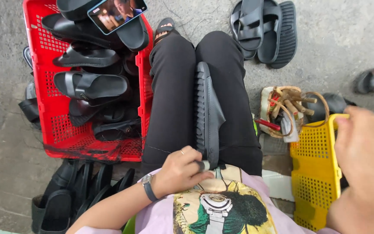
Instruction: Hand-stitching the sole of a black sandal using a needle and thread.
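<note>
A black slide sandal (207,113) stands on its edge between my thighs, sole ridges facing left. My left hand (182,170), with a ring and a dark wristwatch, pinches the near end of that sandal against my lap. My right hand (363,154) reaches over the yellow plastic basket (314,173) at the right, fingers curled down inside its rim; what it touches is hidden.
A red plastic basket (48,125) at the left holds several black sandals, with a phone (117,13) lying on top. More black sandals (72,190) stand on the floor below it, and a pair (262,30) lies ahead. A container of wooden sticks (288,110) sits by the yellow basket.
</note>
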